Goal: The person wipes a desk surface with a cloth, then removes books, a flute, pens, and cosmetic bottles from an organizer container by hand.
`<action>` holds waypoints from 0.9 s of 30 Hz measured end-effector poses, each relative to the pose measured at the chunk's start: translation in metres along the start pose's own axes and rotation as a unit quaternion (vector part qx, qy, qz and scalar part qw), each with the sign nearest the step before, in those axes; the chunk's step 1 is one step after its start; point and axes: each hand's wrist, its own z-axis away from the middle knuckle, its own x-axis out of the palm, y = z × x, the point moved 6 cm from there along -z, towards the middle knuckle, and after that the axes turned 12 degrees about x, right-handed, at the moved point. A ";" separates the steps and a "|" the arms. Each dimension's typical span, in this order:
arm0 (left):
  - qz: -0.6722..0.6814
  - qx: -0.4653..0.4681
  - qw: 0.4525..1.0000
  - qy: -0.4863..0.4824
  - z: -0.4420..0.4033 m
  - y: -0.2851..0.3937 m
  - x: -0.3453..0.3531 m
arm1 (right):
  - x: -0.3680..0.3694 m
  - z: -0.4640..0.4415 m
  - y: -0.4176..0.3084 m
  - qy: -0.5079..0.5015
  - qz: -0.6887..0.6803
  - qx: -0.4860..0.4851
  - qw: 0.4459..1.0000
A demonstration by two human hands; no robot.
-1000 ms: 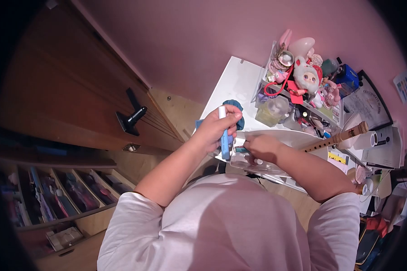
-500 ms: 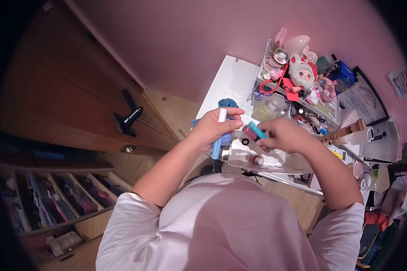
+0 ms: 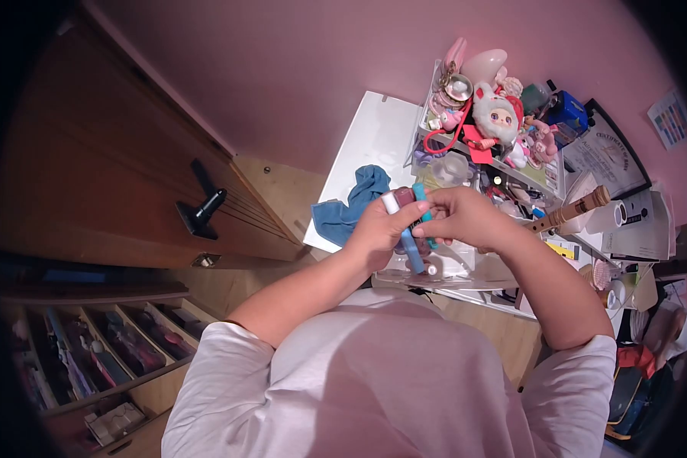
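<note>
My left hand [image 3: 382, 231] is closed round a light blue tube with a white cap [image 3: 412, 249]. Right beside it, my right hand [image 3: 463, 219] pinches a teal tube [image 3: 420, 194]. A dark pink item [image 3: 404, 197] lies between the two tubes, partly covered by fingers, so which hand bears it is unclear. Under my hands is a clear plastic tray [image 3: 477, 275] with a small bottle [image 3: 433, 269] in it. A crumpled blue cloth [image 3: 343, 217] lies on the white desk [image 3: 374, 137], left of my hands.
A white organizer [image 3: 538, 181] with a plush toy [image 3: 498, 116] and pink trinkets stands at the desk's back right. A wooden flute [image 3: 569, 211] lies to the right. A brown door [image 3: 122, 168] with a black handle and an open divided drawer [image 3: 111, 343] are on the left.
My right hand has lifted the teal tube and dark pink item from the tray and brought them leftward against my left hand. More of the blue cloth now shows.
</note>
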 end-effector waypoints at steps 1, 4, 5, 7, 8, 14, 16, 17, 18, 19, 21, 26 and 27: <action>0.021 0.010 0.999 0.022 0.000 -0.001 -0.003 | -0.002 0.000 0.008 -0.014 -0.069 0.010 0.997; 0.056 0.030 0.996 0.057 -0.008 -0.010 -0.010 | -0.010 -0.001 0.025 -0.044 -0.195 0.027 0.980; 0.049 0.029 0.997 0.053 -0.011 -0.016 -0.014 | -0.010 -0.003 0.029 -0.051 -0.186 0.023 0.981; 0.038 0.027 0.998 0.047 -0.013 -0.018 -0.014 | -0.016 0.000 0.031 -0.048 -0.153 0.035 0.986; 0.036 0.026 0.998 0.046 -0.012 -0.017 -0.013 | -0.023 0.005 0.030 -0.037 -0.128 0.051 0.990; 0.095 0.066 0.992 0.040 -0.011 0.002 -0.012 | -0.005 0.010 0.045 -0.050 0.210 -0.093 0.972; 0.109 0.071 0.991 0.017 -0.012 0.001 -0.014 | 0.020 0.010 0.041 -0.083 0.322 -0.086 0.939; 0.087 0.069 0.994 0.005 -0.012 0.000 -0.013 | 0.031 0.010 0.039 -0.100 0.377 -0.082 0.917; 0.065 0.067 0.996 -0.007 -0.012 0.000 -0.013 | 0.038 0.003 0.048 -0.095 0.344 -0.059 0.932; 0.043 0.065 0.997 -0.019 -0.012 0.000 -0.011 | 0.046 -0.010 0.061 -0.091 0.310 -0.035 0.946; 0.022 0.054 0.998 -0.022 -0.010 0.003 -0.007 | 0.049 -0.018 0.071 -0.082 0.292 -0.010 0.953; -0.060 0.023 0.995 -0.073 -0.010 -0.006 -0.005 | 0.032 0.002 0.061 0.009 0.368 -0.141 0.919; -0.099 0.024 0.991 -0.092 -0.008 -0.004 0.000 | 0.023 0.013 0.057 0.053 0.366 -0.134 0.919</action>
